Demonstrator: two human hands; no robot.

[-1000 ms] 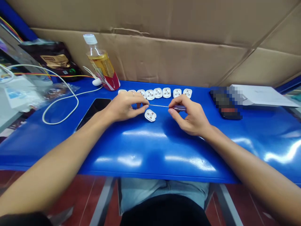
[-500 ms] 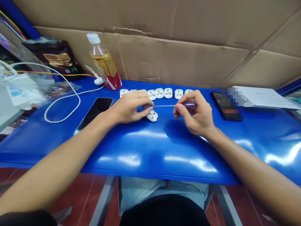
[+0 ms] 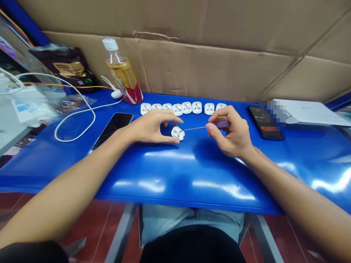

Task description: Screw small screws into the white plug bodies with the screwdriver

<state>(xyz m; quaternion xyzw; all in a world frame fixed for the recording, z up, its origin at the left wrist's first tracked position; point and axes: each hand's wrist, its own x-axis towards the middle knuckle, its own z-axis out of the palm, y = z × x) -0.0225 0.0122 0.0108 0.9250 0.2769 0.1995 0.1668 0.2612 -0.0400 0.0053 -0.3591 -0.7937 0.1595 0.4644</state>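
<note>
My right hand (image 3: 230,132) grips the purple handle of a screwdriver (image 3: 221,124), whose thin shaft points left. The tip of that shaft meets the right side of a small white plug part (image 3: 177,134) with brass-coloured metal pieces inside. My left hand (image 3: 159,126) curves around this part from the left, thumb along its near edge and fingers spread above it. Whether the thumb presses on the part I cannot tell. Behind my hands stands a row of several similar white plug parts (image 3: 196,107), some partly hidden by my left hand.
A drink bottle (image 3: 124,78) stands at the back left near a white cable (image 3: 74,87) and a dark phone (image 3: 113,128). On the right lie another phone (image 3: 264,124) and a white box (image 3: 309,113). A cardboard wall (image 3: 219,54) closes off the back of the blue table (image 3: 175,171).
My left fingers have spread from a pinch at the screwdriver's tip. The tip has lowered onto the white plug part, which now shows more fully.
</note>
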